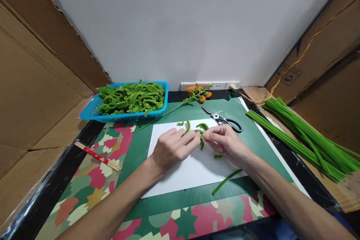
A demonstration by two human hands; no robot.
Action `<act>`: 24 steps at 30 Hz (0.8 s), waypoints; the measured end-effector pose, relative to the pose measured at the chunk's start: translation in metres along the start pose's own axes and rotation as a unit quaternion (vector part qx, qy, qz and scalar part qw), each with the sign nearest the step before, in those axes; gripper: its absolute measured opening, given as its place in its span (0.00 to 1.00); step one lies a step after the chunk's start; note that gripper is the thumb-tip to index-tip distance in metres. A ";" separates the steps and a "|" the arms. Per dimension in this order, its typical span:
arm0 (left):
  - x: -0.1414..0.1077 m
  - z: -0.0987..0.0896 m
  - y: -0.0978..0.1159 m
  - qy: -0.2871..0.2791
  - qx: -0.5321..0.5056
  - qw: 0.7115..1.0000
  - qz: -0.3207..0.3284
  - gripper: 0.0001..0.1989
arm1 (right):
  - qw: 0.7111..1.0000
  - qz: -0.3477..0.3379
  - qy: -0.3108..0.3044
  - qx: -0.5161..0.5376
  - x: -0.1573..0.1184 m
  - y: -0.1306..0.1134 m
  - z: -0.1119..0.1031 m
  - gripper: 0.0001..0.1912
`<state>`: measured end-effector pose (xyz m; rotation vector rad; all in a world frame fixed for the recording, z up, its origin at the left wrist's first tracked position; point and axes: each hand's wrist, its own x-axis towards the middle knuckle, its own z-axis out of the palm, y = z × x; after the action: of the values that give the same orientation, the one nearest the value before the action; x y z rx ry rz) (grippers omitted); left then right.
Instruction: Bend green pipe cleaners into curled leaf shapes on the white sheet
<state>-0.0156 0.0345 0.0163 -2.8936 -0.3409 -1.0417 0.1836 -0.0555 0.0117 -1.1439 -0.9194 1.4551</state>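
Left hand (176, 145) and right hand (226, 143) pinch a curled, fuzzy green strip (202, 144) — over smooth paper (182, 176).

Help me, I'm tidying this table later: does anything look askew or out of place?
Mildly: one green strip runs off the lower edge of the white sheet, apart from the green bundle at right. Red-wrapped wooden sticks lie slanted at left, looking unrelated to the rest. No spill or damage shows.

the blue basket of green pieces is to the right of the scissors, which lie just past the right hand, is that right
Not quite: the head view shows the blue basket of green pieces left of the scissors, which do lie just past the right hand.
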 end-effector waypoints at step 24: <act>-0.005 0.000 0.004 -0.014 -0.072 0.997 0.029 0.08 | 0.993 0.093 -0.078 0.013 -0.005 -0.007 -0.005 0.26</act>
<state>-0.0182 0.0300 0.0136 -3.0270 -0.1878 -1.0597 0.1904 -0.0592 0.0184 -1.1321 -0.9172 1.7225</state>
